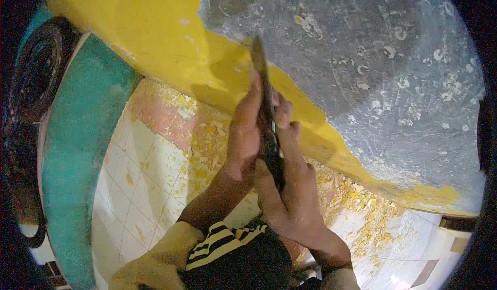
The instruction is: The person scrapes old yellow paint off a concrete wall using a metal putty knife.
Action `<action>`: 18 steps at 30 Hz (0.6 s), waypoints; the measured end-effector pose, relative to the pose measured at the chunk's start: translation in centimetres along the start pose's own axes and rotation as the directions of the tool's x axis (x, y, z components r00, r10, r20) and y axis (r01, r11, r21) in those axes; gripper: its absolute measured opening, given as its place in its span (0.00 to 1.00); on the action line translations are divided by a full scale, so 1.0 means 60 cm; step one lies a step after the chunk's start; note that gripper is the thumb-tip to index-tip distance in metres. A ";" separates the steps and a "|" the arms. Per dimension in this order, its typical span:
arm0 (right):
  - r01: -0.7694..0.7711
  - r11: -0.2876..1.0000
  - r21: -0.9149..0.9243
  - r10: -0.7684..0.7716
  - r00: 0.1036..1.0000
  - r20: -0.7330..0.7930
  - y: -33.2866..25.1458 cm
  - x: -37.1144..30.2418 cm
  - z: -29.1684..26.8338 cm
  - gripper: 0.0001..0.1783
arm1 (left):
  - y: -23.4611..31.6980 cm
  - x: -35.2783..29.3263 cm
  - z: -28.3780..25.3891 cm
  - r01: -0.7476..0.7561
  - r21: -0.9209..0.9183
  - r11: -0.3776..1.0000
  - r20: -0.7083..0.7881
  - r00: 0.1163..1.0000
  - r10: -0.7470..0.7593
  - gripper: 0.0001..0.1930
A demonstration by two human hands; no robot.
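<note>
Both of my hands are around a knife-like scraper [266, 91] with a narrow dark blade and a black handle. The blade points away from me, its tip slightly blurred over the border between yellow paint [165, 26] and bare grey wall [373, 57]. My left hand [245, 137] is closed along the blade's lower part, its fingertips curling round to the right side. Lower down, my right hand [299, 197] grips the black handle. The grey patch bears scratches and pale spots; a ragged yellow strip runs along its lower edge.
Yellow paint flakes [370, 233] litter the white tiled floor [140, 171] and a pinkish ledge [163, 109] along the wall's foot. A green curved panel [77, 135] stands at the left, with a dark round wheel-like object [44, 67] beyond it.
</note>
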State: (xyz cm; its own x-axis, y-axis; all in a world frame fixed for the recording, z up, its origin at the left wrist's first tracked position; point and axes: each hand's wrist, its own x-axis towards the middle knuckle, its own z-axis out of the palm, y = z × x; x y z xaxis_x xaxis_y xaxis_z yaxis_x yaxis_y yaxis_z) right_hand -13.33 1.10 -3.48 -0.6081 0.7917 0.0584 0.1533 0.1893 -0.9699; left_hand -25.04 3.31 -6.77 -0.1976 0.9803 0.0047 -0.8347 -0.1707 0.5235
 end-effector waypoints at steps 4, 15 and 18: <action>0.312 0.948 0.064 -0.314 0.949 0.025 0.006 0.089 0.022 0.30 | 0.054 0.040 0.004 -0.200 0.232 0.952 -0.357 0.893 0.275 0.17; 0.108 0.983 0.147 -0.121 0.990 0.078 -0.005 0.066 0.021 0.30 | 0.064 0.037 -0.023 -0.228 0.208 0.951 -0.076 0.966 0.249 0.17; 0.287 0.953 0.095 -0.290 0.957 0.015 -0.008 0.108 0.045 0.29 | 0.106 0.048 -0.025 -0.327 0.352 0.877 -0.138 0.908 0.395 0.17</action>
State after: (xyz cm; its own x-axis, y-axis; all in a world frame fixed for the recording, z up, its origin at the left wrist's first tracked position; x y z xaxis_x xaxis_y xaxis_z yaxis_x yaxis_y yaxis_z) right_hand -19.43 4.58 -3.26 -0.6381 0.6940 0.3334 -0.1023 0.3528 -0.9301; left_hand -31.70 4.88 -4.69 -0.5799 0.8093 0.0933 -0.4860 -0.4356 0.7576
